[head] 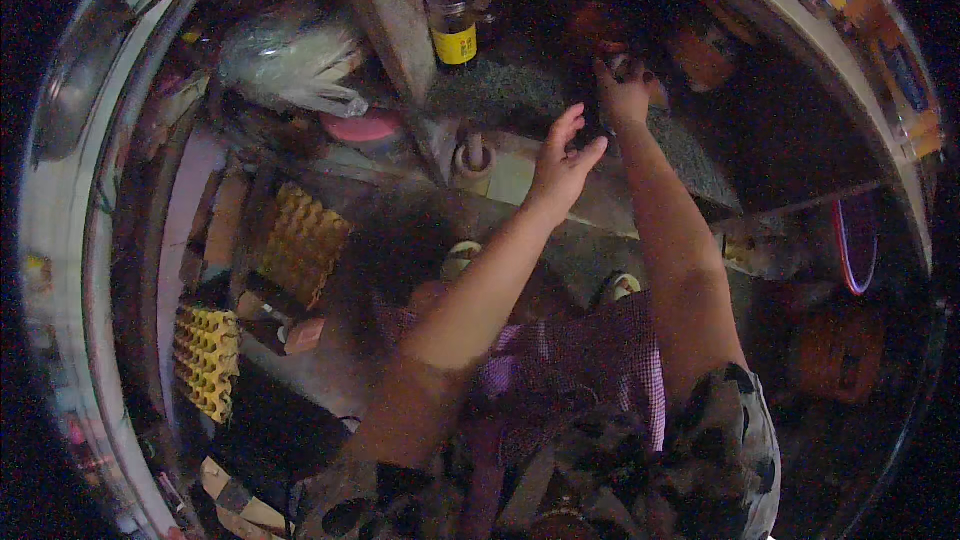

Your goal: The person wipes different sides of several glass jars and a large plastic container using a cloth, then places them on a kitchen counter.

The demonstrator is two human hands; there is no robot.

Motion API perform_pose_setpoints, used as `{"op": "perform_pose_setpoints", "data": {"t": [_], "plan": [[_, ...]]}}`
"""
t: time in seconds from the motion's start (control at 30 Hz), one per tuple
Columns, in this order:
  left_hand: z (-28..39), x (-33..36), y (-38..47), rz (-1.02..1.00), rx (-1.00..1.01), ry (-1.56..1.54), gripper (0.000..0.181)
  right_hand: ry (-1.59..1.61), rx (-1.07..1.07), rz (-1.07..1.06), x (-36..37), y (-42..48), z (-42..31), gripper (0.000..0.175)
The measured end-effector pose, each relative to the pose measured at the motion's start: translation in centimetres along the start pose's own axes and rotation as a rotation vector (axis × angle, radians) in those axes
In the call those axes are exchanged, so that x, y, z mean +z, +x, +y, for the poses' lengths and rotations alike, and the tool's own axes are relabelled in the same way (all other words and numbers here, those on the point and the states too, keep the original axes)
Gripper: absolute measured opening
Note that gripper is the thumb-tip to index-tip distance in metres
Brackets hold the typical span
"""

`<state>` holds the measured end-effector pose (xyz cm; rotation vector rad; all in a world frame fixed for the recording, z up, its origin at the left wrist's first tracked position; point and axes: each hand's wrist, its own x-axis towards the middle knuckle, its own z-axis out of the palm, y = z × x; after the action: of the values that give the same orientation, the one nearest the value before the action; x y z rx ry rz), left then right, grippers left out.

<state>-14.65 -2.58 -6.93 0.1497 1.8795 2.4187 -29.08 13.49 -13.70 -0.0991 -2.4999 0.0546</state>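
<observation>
My left hand (pixel 566 172) is raised in mid-air at the centre, fingers apart and slightly bent, with nothing in it. Farther out, my right hand (pixel 628 94) reaches into a dark recess. Its fingers are about a small shiny object (pixel 618 64); the dimness hides what that is and whether the fingers grip it. A dark speckled slab (pixel 499 94) lies below and left of that hand. On its far left side stands a jar (pixel 454 30) with a metal lid and a yellow label bearing writing.
At the left are a clear plastic bag (pixel 289 64), a pink round item (pixel 361 125) and egg trays (pixel 304 240) (pixel 206 360). A pale ring-shaped item (pixel 474 154) sits by the ledge (pixel 517 172). A red-rimmed hoop (pixel 856 247) is at the right.
</observation>
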Motion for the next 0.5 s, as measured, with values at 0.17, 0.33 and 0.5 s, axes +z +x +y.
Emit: {"op": "perform_pose_setpoints", "data": {"t": [0.17,0.33,0.5], "plan": [[-1.8,0.6,-1.0,0.062,-0.043,-0.061,0.051,-0.277,0.011,-0.106,4.5,4.4,-0.3,0.081],[-2.4,3.2,-4.3,-0.063,-0.008,0.036,0.049,-0.127,0.352,0.017,5.7,9.2,2.2,0.085],[-2.9,2.8,-8.1,-0.197,0.242,0.423,0.049,-0.086,0.405,-0.032,5.9,11.2,2.1,0.083]]}}
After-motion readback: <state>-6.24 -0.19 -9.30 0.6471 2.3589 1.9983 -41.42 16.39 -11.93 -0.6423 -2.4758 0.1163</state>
